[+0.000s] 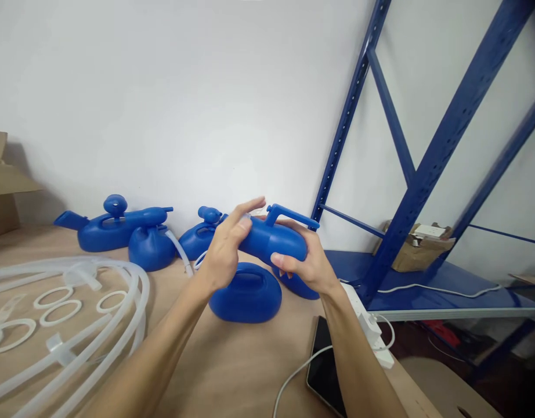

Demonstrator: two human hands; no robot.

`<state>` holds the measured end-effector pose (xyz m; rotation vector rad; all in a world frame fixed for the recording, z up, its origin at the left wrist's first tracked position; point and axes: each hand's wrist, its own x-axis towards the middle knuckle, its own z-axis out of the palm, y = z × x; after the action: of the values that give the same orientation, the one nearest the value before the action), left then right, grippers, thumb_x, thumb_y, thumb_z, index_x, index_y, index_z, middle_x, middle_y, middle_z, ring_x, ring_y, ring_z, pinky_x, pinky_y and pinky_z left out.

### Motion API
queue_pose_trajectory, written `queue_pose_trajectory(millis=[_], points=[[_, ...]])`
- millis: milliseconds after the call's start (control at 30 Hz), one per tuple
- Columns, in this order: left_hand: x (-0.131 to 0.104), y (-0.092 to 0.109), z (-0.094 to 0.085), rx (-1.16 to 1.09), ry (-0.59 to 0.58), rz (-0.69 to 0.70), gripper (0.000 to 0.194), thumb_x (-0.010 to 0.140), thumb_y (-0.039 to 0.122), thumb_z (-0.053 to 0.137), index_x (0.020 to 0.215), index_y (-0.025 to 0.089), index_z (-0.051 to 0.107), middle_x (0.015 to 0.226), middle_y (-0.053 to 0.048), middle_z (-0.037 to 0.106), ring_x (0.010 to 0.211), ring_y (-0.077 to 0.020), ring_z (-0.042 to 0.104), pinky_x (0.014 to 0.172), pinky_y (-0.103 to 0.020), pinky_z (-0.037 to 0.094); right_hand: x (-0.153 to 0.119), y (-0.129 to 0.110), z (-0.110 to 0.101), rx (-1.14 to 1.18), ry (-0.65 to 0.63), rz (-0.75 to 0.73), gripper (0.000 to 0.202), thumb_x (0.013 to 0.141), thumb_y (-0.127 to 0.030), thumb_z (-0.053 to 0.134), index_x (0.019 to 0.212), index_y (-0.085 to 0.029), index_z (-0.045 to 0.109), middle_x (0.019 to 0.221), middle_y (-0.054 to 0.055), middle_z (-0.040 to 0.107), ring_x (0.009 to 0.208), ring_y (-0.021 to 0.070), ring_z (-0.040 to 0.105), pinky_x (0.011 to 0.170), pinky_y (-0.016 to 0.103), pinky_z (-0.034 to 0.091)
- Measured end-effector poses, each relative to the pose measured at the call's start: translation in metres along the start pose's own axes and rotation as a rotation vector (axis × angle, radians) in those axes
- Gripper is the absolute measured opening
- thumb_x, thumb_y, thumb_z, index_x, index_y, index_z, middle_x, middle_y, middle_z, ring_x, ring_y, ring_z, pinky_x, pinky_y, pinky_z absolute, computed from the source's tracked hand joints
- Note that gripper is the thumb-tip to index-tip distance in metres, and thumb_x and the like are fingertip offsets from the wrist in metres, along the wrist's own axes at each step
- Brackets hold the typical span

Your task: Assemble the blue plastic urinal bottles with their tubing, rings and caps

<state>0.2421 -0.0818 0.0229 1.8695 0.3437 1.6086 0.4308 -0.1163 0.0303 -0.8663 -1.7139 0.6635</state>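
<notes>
A blue plastic bottle (274,239) with a bar-like handle rising from its top is held tilted above the table. My right hand (308,258) is wrapped round its right end, thumb on the near side. At the left end, my left hand (227,244) touches the bottle with its palm side, fingers stretched out and thumb apart; this hand covers the bottle's end. Just below stands another blue bottle (245,293) with a moulded grip. One more blue bottle (300,284) is partly hidden behind my right hand.
Several blue bottles (106,235) stand along the wall. Coiled clear tubing (139,290) and white rings (61,312) lie at left, beside a cardboard box (8,191). A phone (324,366), white cable (289,380) and power strip (367,325) lie at right, near a blue rack (441,157).
</notes>
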Motion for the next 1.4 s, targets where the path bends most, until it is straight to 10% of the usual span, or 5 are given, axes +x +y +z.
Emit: queue_pose_trajectory(millis=[400,533,700,933,1400], points=[[-0.009,0.012,0.004,0.397,-0.087,0.477,0.049,0.104,0.033,0.042,0.151,0.025,0.048,0.156,-0.009,0.051,0.143,-0.0293,0.049,0.117,-0.049,0.044,0.003,0.021,-0.008,0.463,-0.211,0.266,0.055,0.065,-0.062,0.076,0.097,-0.018,0.064,0.048,-0.004,0.056,0.031,0.0107,0.042,0.027,0.021,0.028],[-0.001,0.008,-0.006,0.298,-0.165,0.269,0.057,0.1,0.03,0.042,0.158,0.026,0.039,0.165,-0.008,0.04,0.148,-0.0298,0.042,0.121,-0.051,0.038,0.004,0.018,-0.013,0.317,-0.166,0.17,0.064,0.07,-0.058,0.081,0.116,-0.019,0.062,0.059,-0.002,0.064,0.043,0.0165,0.058,0.037,0.025,0.044],[0.001,0.015,-0.004,0.227,-0.073,-0.13,0.046,0.097,0.033,0.046,0.141,0.021,0.057,0.134,-0.009,0.067,0.126,-0.0283,0.06,0.109,-0.047,0.048,0.004,0.014,-0.014,-0.139,-0.002,0.021,0.073,0.064,-0.054,0.091,0.125,-0.025,0.065,0.111,0.01,0.073,0.096,0.0321,0.073,0.082,0.049,0.063],[0.001,0.0,0.0,0.432,0.182,0.092,0.036,0.101,0.029,0.05,0.133,0.023,0.066,0.111,-0.005,0.072,0.103,-0.0192,0.066,0.098,-0.035,0.049,0.006,0.014,-0.002,-0.132,0.164,-0.316,0.097,0.077,-0.052,0.085,0.155,-0.04,0.028,0.144,0.011,0.056,0.127,0.0314,0.062,0.105,0.057,0.053],[-0.001,0.002,-0.006,0.559,0.019,0.307,0.013,0.096,0.02,0.05,0.099,0.02,0.063,0.099,-0.005,0.066,0.088,-0.0179,0.064,0.084,-0.032,0.051,0.004,0.01,0.018,-0.341,0.172,-0.298,0.037,0.1,-0.044,0.059,0.133,-0.028,0.064,0.109,0.006,0.068,0.097,0.0228,0.064,0.092,0.042,0.055]])
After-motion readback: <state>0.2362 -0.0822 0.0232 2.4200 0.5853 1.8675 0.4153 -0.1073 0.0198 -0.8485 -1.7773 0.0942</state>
